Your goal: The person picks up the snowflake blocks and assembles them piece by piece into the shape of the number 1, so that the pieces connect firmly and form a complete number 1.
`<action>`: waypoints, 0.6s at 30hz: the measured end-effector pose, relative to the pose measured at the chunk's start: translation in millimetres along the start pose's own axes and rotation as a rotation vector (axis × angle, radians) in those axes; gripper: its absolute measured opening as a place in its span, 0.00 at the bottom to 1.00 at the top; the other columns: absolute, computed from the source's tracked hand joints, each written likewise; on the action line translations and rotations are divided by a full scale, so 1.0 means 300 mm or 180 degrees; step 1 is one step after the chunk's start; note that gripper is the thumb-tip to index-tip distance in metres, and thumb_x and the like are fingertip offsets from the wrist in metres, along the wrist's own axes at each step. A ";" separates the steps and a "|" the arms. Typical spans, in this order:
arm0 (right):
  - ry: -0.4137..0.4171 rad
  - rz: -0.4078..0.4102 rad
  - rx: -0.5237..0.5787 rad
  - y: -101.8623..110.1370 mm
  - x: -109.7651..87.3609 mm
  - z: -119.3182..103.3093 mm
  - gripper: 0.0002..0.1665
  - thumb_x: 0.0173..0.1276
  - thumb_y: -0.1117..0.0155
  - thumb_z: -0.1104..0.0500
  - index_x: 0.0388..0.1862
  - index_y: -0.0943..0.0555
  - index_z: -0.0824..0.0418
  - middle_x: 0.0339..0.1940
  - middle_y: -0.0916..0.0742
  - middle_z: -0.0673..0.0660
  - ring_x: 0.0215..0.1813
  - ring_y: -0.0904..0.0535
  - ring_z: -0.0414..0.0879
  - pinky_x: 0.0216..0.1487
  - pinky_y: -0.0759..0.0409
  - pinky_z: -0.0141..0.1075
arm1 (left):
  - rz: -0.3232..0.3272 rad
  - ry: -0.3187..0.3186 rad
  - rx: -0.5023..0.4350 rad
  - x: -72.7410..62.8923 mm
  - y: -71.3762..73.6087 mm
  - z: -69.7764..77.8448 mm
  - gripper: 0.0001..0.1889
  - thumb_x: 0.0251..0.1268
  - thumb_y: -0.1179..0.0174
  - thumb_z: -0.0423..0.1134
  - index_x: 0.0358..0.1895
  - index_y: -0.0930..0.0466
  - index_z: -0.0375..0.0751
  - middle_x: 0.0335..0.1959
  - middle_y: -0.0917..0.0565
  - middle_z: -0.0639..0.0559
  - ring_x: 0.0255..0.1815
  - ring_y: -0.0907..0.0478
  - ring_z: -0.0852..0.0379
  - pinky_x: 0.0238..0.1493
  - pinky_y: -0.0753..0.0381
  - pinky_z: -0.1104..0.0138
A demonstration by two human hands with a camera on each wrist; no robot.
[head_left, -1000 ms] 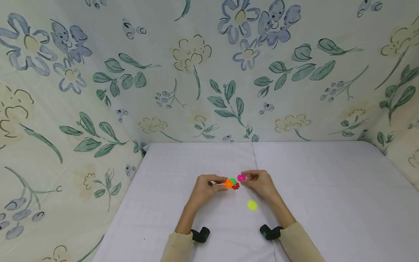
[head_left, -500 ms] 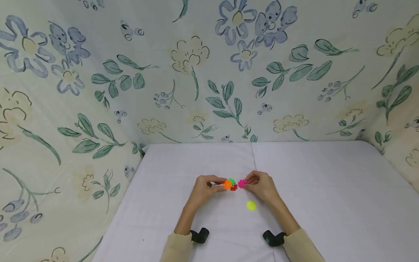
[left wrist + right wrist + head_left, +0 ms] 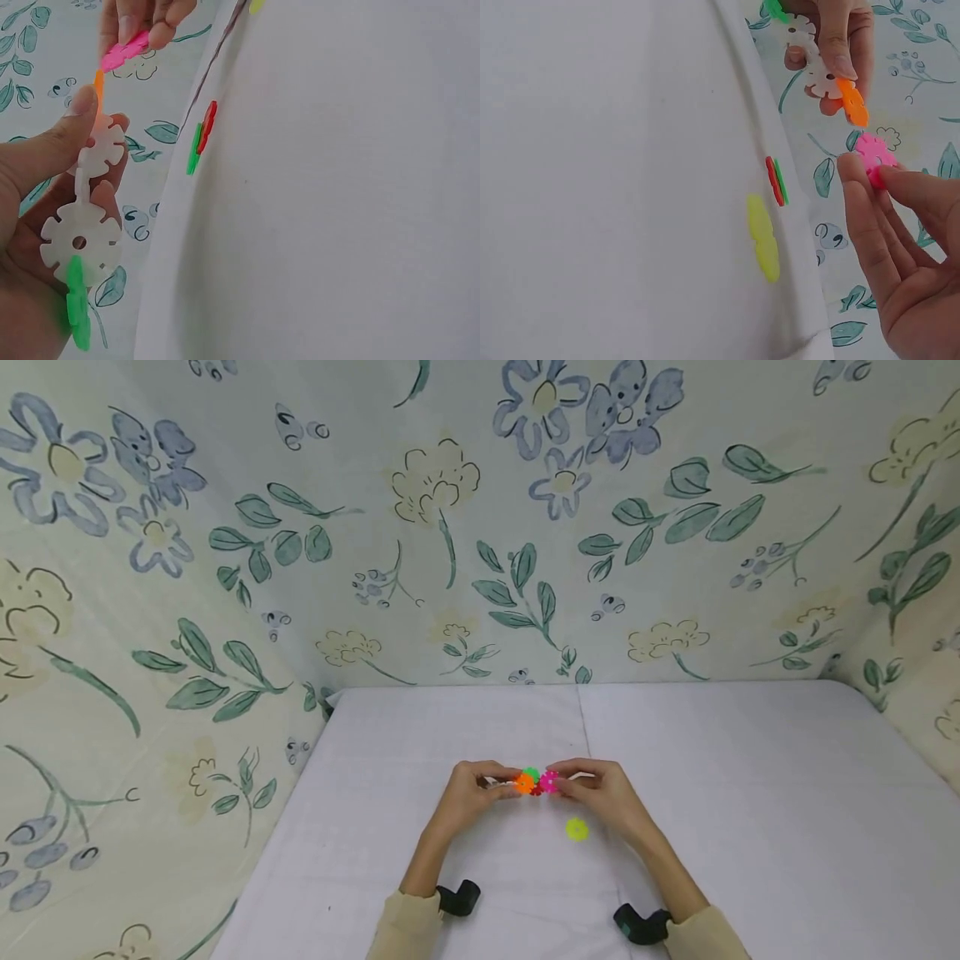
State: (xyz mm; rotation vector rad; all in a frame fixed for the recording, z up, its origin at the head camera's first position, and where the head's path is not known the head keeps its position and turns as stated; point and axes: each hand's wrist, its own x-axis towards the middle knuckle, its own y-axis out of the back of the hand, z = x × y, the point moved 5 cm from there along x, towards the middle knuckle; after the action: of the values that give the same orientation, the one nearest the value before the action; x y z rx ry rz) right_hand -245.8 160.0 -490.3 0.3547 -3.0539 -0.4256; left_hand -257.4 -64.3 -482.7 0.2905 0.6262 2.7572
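Against the picture half a second back, we see the pink disc (image 3: 874,156) shifted left, with most of its gap to the orange disc (image 3: 853,103) closed; whether the two touch we cannot tell. The right hand (image 3: 607,789) has its grip pinching the pink disc between thumb and fingers. The left hand (image 3: 468,785), nearly unmoved, has its grip pinching the chain (image 3: 64,232) of white and green discs near its orange end. The yellow disc (image 3: 577,829) remains on the table (image 3: 712,793); a red disc (image 3: 207,127) and a loose green disc (image 3: 194,148) lie together there. We record white cloth over the tabletop, creased front to back, and floral fabric (image 3: 337,568) hanging behind and at both sides.
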 end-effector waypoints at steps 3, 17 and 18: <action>0.0185 -0.0029 0.0062 -0.014 -0.001 -0.019 0.15 0.71 0.29 0.62 0.55 0.13 0.65 0.49 0.09 0.65 0.44 0.08 0.48 0.47 0.12 0.33 | -0.0072 0.0007 -0.0005 -0.004 0.001 0.003 0.13 0.61 0.25 0.41 0.49 0.07 0.49 0.45 0.08 0.57 0.42 0.19 0.63 0.42 0.24 0.72; 0.0536 0.0366 0.0043 -0.038 -0.013 -0.047 0.14 0.69 0.28 0.63 0.52 0.13 0.65 0.45 0.08 0.66 0.42 0.08 0.58 0.42 0.11 0.32 | -0.0105 -0.0168 0.0056 -0.008 0.010 0.016 0.13 0.66 0.29 0.41 0.52 0.09 0.46 0.48 0.08 0.52 0.45 0.19 0.58 0.46 0.24 0.70; 0.0537 0.0406 0.0064 -0.037 -0.014 -0.048 0.14 0.69 0.28 0.63 0.52 0.13 0.65 0.45 0.09 0.66 0.42 0.09 0.59 0.42 0.11 0.32 | -0.0101 -0.0171 0.0062 -0.008 0.011 0.017 0.13 0.66 0.30 0.41 0.52 0.09 0.46 0.48 0.08 0.52 0.45 0.19 0.58 0.46 0.24 0.70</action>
State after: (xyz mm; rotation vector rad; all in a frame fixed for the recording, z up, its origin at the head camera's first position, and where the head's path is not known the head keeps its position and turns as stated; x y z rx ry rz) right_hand -238.4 146.6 -479.6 0.1842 -2.8970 -0.3402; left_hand -254.7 -65.9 -477.0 0.3546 0.6388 2.7048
